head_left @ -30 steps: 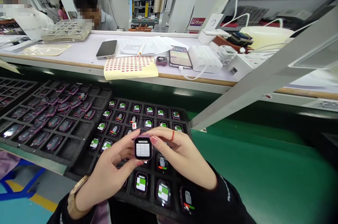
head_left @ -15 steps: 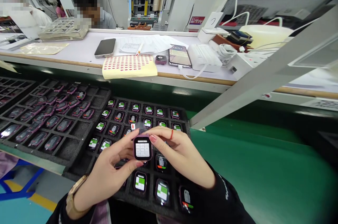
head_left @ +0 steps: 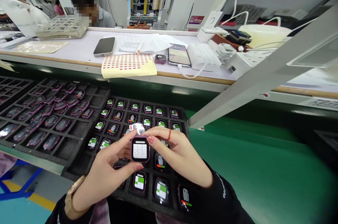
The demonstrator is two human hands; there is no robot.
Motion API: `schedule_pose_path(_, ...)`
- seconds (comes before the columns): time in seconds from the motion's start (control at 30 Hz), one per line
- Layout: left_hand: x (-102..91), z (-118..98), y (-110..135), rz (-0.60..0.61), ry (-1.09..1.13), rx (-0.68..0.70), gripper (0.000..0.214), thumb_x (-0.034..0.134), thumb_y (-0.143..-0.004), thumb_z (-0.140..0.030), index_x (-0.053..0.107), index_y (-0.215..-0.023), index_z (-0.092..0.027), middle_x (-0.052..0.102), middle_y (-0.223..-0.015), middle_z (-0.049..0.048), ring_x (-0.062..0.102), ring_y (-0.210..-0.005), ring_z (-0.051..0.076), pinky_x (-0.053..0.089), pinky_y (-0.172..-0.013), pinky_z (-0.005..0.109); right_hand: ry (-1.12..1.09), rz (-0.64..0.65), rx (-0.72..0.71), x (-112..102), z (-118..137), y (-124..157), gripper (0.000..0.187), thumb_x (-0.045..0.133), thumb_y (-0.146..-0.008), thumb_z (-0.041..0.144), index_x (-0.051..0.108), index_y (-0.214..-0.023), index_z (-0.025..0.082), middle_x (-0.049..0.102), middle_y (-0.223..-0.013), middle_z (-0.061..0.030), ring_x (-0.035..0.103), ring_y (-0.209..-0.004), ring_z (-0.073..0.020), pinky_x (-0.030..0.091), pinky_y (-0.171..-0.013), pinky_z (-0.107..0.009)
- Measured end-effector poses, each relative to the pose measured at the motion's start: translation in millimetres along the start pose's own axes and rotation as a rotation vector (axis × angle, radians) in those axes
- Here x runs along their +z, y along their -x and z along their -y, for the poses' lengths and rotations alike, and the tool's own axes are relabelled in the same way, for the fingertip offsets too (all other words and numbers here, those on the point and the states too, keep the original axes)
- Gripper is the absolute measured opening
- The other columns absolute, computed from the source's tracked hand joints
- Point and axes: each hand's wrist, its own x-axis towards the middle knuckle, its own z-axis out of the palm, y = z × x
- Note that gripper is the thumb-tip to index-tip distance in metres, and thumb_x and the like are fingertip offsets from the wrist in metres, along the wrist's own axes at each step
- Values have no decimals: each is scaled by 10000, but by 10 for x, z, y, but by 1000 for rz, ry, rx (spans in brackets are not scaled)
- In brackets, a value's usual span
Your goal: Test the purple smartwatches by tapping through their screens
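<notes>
Both my hands hold one small pink smartwatch body (head_left: pixel 140 149) above a black foam tray (head_left: pixel 185 125). Its screen shows a white grid. My left hand (head_left: pixel 105 174) pinches its left and bottom edges between thumb and fingers. My right hand (head_left: pixel 179 159) grips its top right corner, a red ring on one finger. A small white sticker with a red mark (head_left: pixel 137 128) shows just above the watch, at my fingertips. The tray's cells hold several watches with lit green and white screens.
A second foam tray (head_left: pixel 79 129) to the left holds several dark-screened watches. Beyond lies a white bench (head_left: pixel 79 55) with two phones, a yellow sticker sheet (head_left: pixel 128 66), papers and chargers. A grey slanted bar (head_left: pixel 253 79) crosses the right. People sit at the far left.
The watch and both hands have shifted slightly left and up. The small white sticker now sticks up more plainly above the watch.
</notes>
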Motion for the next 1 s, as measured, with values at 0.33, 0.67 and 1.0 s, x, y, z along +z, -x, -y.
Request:
schedule_pose_path(0.33, 13, -8, -14, -46, -21, 28, 589, 780, -814, -141, 598, -1297, -425, 729, -1124, -52, 704, -944, 131, 586, -846, 185, 27, -9, -16, 8, 9, -15, 231, 580, -1041, 361, 749, -986, 213, 724, -972, -46, 685, -890, -220, 561, -818, -314)
schedule_pose_path(0.67, -1, 43, 6, -41, -22, -13, 554, 769, -833, -188, 583, -1335, -332, 668, -1275, 14, 677, -1074, 199, 594, -874, 250, 29, -7, -13, 9, 17, -15, 237, 574, -1042, 363, 747, -985, 211, 722, -967, -47, 678, -885, -219, 556, -816, -325)
schedule_pose_path(1.0, 14, 14, -26, -62, -21, 11, 540, 779, -821, -167, 608, -1297, -355, 720, -1160, -28, 684, -1053, 155, 574, -889, 190, 21, 6, -12, 12, 17, -13, 288, 508, -1072, 353, 748, -996, 212, 715, -994, -46, 671, -910, -213, 537, -868, -324)
